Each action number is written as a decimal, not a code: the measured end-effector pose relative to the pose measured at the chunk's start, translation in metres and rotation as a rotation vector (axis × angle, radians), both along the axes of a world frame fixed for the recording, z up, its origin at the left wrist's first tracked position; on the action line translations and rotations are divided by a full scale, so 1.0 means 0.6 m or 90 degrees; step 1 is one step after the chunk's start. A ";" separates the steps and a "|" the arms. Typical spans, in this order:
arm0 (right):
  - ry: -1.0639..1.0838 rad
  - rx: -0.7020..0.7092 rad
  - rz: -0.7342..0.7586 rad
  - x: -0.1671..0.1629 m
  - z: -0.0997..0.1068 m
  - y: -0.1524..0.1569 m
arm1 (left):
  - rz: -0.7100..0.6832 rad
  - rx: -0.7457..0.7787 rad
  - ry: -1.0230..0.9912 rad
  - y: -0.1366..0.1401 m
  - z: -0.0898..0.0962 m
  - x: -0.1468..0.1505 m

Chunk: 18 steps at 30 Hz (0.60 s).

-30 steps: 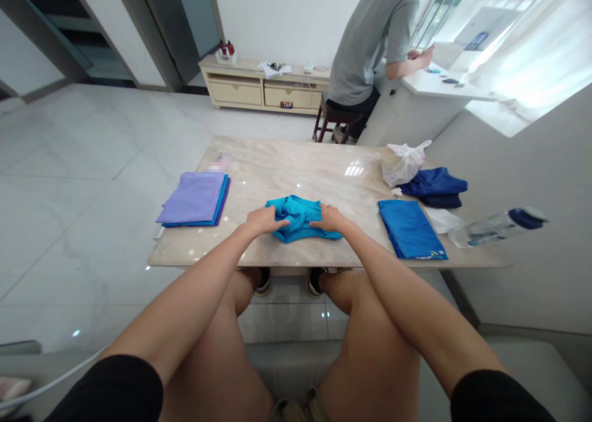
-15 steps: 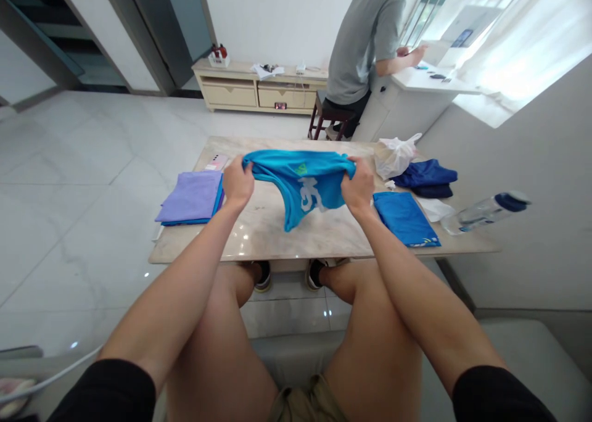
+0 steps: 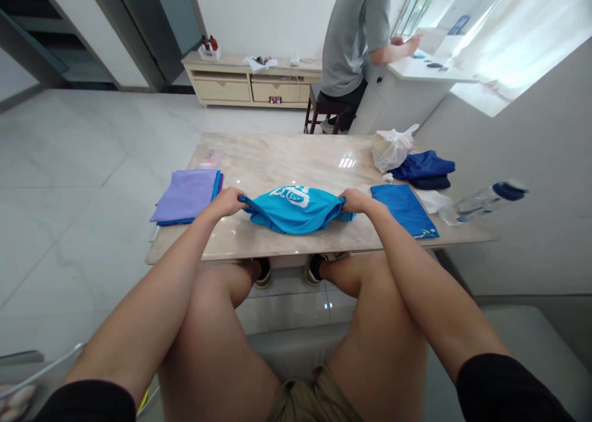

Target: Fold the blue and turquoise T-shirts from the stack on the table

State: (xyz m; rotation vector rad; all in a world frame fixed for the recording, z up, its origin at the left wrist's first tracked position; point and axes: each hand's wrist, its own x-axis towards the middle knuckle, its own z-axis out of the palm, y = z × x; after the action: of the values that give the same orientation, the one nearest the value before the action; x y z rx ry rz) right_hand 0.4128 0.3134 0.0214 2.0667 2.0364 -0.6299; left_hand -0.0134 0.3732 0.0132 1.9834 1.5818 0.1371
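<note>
A bright blue shirt (image 3: 300, 215) with white printed lettering is stretched sideways between my hands, low over the marble-look table (image 3: 277, 157). My left hand (image 3: 230, 202) is closed on its left edge, and my right hand (image 3: 357, 201) pinches the opposite edge. The cloth sags in the middle toward the table's front. Beside my left hand lies a stack of folded cloth (image 3: 187, 194), lavender on top with blue beneath. A folded darker blue garment (image 3: 403, 209) rests just right of my right hand.
At the table's right are a white plastic bag (image 3: 392, 149), navy cloth (image 3: 425, 168), a tissue (image 3: 433, 200) and a clear bottle (image 3: 483, 203). A person in grey (image 3: 354, 39) sits on a stool (image 3: 324, 106) by a white counter. A low cabinet (image 3: 226, 90) stands behind.
Both hands have come down toward me, lowering the blue shirt from above the table to near its surface. Its print now shows differently and the cloth is spread into a wide sag.
</note>
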 end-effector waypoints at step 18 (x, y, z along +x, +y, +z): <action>0.215 0.226 -0.127 0.094 -0.057 0.010 | 0.239 0.112 0.007 0.009 -0.003 0.007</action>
State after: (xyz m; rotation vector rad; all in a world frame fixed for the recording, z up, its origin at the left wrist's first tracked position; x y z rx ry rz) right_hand 0.4691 0.3193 -0.0130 2.5397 2.2779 -0.7375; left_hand -0.0093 0.3783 0.0111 1.7910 1.9948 0.4268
